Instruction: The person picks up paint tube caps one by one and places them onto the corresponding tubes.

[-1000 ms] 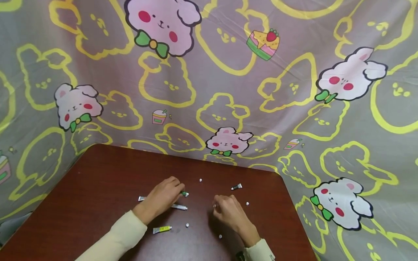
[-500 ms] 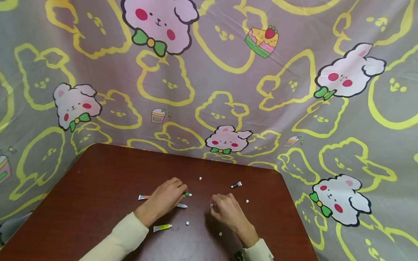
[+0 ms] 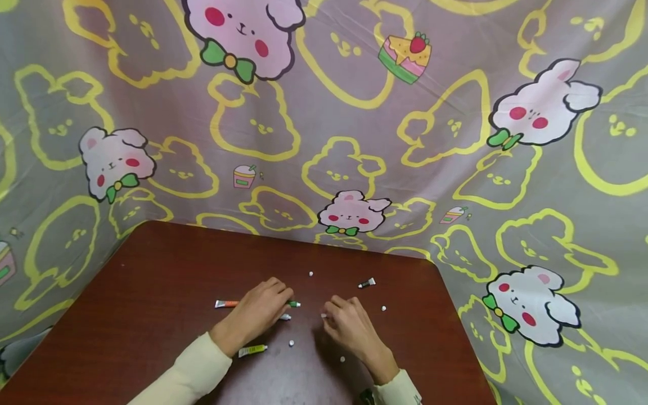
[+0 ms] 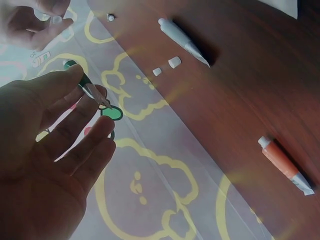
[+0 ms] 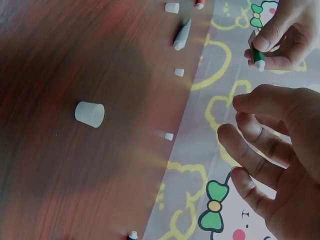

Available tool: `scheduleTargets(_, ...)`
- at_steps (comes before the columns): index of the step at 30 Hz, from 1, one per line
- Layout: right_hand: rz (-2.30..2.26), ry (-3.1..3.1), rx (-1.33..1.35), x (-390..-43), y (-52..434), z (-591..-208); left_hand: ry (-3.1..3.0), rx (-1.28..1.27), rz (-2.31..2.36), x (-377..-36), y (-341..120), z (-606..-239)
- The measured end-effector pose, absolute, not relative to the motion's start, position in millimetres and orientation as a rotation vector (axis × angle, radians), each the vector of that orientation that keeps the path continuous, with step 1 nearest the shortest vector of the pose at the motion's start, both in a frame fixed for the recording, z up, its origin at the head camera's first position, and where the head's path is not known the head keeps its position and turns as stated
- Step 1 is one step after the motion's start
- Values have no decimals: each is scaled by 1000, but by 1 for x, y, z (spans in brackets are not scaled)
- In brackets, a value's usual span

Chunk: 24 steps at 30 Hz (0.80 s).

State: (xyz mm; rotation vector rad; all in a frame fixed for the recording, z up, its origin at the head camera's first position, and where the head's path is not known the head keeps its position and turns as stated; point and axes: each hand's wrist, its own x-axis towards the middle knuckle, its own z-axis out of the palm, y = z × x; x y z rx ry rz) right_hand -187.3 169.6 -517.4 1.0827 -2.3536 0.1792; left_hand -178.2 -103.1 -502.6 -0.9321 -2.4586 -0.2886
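Observation:
My left hand [image 3: 257,310] pinches a small green paint tube [image 4: 86,84] between thumb and fingers, its white nozzle pointing right toward the other hand. In the head view my right hand [image 3: 353,327] holds a small white cap [image 3: 324,316] at its fingertips. That cap also shows in the left wrist view, while the right wrist view hides it behind the fingers. A gap separates the tube's nozzle from the cap. Below the left hand lies a whitish tube [image 3: 286,317], partly covered by it. Beside that hand rests an orange tube [image 3: 226,304], also partly hidden.
A yellow tube [image 3: 252,351] lies nearer the person, and a black tube [image 3: 367,283] lies at the back right. Several white caps, such as one cap [image 3: 291,343] in front, are scattered over the brown table [image 3: 167,270]. A patterned curtain [image 3: 273,135] hangs around the far edges.
My left hand has shifted slightly right with the green tube, exposing more of the orange one. My right hand has moved a little left with the cap, narrowing the gap. The head view has tilted slightly.

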Motion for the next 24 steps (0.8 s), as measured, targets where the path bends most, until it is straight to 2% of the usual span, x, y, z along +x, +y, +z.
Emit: scheduleTargets(24,340,-2317,1073,-186,161,-517,-2402,-972,-316,-171,-94,-504)
